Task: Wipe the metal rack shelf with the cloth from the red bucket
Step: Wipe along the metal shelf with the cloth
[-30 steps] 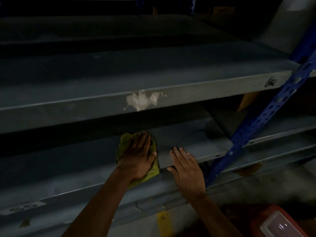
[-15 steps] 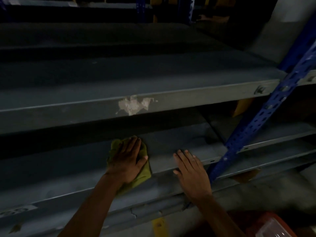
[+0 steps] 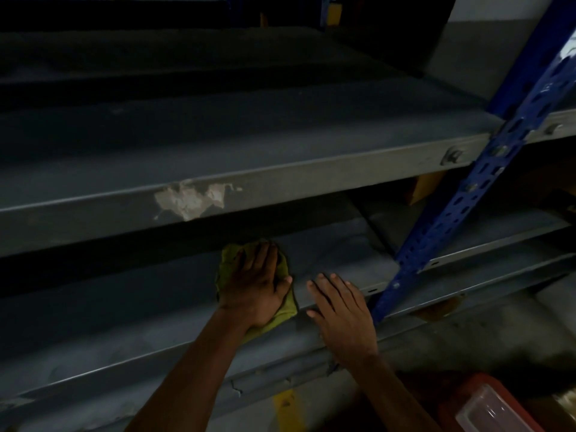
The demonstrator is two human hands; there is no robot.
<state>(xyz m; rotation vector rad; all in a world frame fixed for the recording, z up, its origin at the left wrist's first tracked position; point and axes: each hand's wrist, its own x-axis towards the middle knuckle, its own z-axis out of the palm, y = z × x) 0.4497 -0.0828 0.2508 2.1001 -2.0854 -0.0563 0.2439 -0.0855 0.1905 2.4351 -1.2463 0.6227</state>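
A green-yellow cloth (image 3: 286,310) lies flat on the grey metal lower shelf (image 3: 131,310) of the rack. My left hand (image 3: 255,285) presses down on the cloth with straight, spread fingers and covers most of it. My right hand (image 3: 339,310) rests flat on the same shelf just to the right of the cloth, fingers straight, holding nothing. The red bucket (image 3: 480,397) shows at the bottom right corner, with a clear plastic lid or box (image 3: 495,413) on it.
A second grey shelf (image 3: 280,179) juts out above the hands, with a patch of peeled paint on its front edge. A blue perforated upright (image 3: 464,201) slants down right beside my right hand. A yellow floor mark (image 3: 285,406) lies below the shelf.
My left hand slid the cloth a little to the left and then back to the right along the shelf. My right hand has stayed flat on the shelf beside it.
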